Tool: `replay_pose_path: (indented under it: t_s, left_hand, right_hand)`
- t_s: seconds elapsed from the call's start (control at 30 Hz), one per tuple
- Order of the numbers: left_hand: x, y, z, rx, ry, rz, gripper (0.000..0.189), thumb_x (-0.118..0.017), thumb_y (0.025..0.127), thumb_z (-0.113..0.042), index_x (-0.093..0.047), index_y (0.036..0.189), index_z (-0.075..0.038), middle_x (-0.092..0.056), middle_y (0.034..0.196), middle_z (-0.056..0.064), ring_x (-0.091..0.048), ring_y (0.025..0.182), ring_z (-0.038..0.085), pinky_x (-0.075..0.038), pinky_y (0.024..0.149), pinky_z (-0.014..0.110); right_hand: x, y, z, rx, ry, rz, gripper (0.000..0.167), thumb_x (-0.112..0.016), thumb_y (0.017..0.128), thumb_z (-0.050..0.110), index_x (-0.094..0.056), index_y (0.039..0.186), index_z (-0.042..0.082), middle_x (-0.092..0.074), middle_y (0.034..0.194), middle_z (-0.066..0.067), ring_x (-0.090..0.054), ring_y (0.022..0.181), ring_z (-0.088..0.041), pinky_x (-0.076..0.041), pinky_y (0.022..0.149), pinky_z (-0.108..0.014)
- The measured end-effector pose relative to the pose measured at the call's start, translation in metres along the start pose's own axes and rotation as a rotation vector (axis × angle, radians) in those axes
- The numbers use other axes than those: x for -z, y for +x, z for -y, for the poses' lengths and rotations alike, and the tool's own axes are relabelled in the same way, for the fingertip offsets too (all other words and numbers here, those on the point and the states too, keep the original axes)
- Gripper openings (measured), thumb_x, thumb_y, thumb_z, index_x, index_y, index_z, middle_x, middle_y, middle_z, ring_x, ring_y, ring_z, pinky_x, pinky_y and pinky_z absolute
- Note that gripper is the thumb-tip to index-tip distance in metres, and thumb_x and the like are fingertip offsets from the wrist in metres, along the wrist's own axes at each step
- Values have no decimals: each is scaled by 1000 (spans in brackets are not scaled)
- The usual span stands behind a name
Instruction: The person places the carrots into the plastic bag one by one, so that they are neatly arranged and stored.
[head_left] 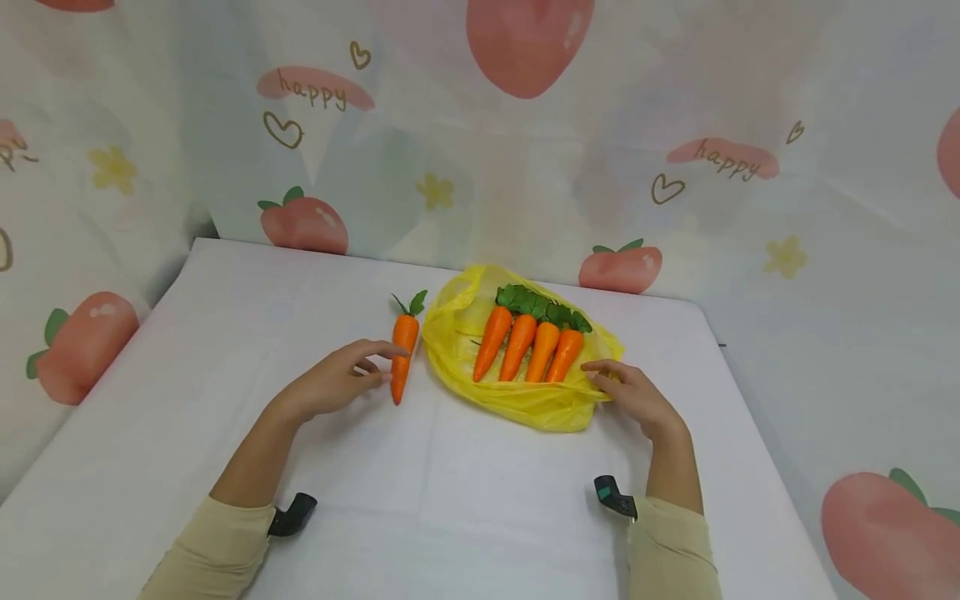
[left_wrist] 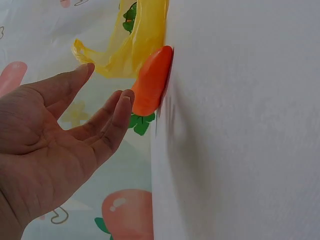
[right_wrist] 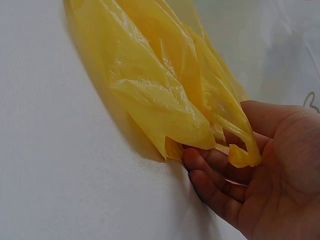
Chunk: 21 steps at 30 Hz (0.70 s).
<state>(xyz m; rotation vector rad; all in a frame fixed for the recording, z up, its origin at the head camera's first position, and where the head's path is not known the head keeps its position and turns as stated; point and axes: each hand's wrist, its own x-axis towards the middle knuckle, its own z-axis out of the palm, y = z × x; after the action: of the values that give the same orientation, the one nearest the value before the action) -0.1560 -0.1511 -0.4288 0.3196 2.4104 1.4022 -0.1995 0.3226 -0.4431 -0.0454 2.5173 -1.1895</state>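
Observation:
An orange carrot (head_left: 402,358) with a small green top lies on the white table, left of a yellow plastic bag (head_left: 480,403). My left hand (head_left: 341,379) is at this carrot, its fingertips at the carrot's side; the left wrist view shows the thumb apart from the fingers, with a gap between them. Inside the bag's wide mouth several more carrots (head_left: 519,346) lie side by side, leafy ends away from me. At the bag's right edge my right hand (head_left: 633,396) holds the thin plastic. Part of its fingers is hidden by the bag in the right wrist view.
A white cloth covers the table (head_left: 450,517). Behind it and along the sides hangs a patterned curtain (head_left: 450,125) with peaches, hearts and flowers. Black wrist devices (head_left: 292,515) sit at both beige sleeves (head_left: 675,546).

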Motion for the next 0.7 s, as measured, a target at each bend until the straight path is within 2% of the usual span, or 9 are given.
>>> replay_pose_path:
  t_s: [0.23,0.5,0.7]
  left_hand:
    - [10,-7,8,7,39,-29,39,-61,105,-16,-62,143,-22,-53,145,13,-55,122,35,-52,93,50]
    - [13,-12,15,-1,34,-42,38,-61,105,-15,-62,143,-19,-54,146,14,-56,122,35,-51,93,51]
    - [15,-12,17,-9,11,-49,38,-61,105,-16,-61,144,-18,-54,146,13,-56,123,36,-51,94,51]
  right_hand:
    - [0,0,-1,-3,5,-3,47,-51,109,36,-58,143,4,-48,147,-21,-43,126,-37,-36,109,-59]
    - [-1,0,-3,-17,14,-4,46,-51,110,34,-58,144,4,-47,147,-21,-40,128,-38,-34,110,-61]
    - [-2,1,-2,-7,18,-5,45,-50,110,33,-58,144,3,-48,146,-21,-42,126,-37,-36,108,-57]
